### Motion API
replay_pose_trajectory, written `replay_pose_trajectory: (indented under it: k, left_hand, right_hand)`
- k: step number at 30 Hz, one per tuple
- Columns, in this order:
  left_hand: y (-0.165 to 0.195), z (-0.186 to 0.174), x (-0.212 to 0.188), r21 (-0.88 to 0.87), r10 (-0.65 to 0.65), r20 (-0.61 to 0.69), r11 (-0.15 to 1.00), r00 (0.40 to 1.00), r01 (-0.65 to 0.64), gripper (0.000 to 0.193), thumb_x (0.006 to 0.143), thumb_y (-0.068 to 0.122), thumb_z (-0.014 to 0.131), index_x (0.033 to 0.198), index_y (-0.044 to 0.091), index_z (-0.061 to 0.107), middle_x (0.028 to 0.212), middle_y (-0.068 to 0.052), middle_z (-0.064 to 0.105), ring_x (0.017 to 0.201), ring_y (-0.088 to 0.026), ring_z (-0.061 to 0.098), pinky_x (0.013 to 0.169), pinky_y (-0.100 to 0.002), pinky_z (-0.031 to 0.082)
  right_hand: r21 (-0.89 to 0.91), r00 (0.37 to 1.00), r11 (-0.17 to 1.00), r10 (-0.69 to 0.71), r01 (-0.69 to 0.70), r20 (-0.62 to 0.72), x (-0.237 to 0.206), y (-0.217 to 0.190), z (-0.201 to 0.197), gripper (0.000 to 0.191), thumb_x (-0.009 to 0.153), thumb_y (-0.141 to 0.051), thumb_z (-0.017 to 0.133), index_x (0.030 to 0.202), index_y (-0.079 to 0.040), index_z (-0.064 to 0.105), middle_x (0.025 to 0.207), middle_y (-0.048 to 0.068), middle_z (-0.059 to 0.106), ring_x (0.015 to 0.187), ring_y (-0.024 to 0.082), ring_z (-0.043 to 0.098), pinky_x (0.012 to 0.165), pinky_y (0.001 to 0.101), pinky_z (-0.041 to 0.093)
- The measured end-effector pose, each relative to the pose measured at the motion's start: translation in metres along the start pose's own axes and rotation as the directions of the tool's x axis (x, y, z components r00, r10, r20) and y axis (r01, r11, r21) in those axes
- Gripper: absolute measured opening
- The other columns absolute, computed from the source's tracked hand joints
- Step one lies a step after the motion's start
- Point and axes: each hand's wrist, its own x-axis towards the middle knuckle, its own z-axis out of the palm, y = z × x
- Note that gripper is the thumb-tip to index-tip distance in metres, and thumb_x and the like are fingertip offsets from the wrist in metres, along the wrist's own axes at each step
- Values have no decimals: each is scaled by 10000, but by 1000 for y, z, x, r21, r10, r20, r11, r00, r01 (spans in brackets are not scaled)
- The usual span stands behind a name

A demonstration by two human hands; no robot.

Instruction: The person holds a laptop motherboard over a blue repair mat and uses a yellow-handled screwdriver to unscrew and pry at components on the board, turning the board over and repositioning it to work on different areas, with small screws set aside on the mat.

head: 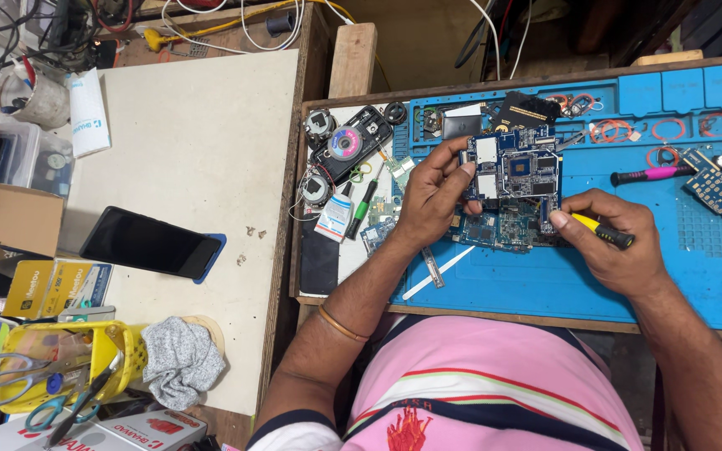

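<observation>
My left hand grips the left edge of a blue circuit board with silver shields, holding it just above the blue work mat. My right hand is closed around a screwdriver with a yellow and black handle, its tip end at the board's lower right corner. A second blue board lies under the held one, partly hidden by it and by my hands.
A pink-handled screwdriver and a small chip board lie at the mat's right. Left of the mat sit a black device with a round disc, a green tool and a glue tube. A dark phone rests on the pale side table.
</observation>
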Motion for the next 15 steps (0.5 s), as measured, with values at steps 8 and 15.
replay_pose_trajectory:
  k: [8,15]
  left_hand:
    - [0,1,0,-8,-15,5,1000,1000,15,420,1084,111,485,1481,-21,455,959,-88,698,711,-85,678,595,-226,594]
    - [-3,-1,0,-34,-1,5,999,1000,1,404,1095,110,494,1470,-33,459,967,-94,693,725,-90,681,609,-231,598]
  right_hand:
    - [-23,1000,1000,15,-16,-8,-1,2,-1,85,995,-99,710,1019,-18,712,861,7,683,780,42,584,693,215,473]
    - [-18,1000,1000,9,-10,-5,0,1,0,81,995,-97,711,1017,-19,709,862,4,679,782,38,574,692,213,467]
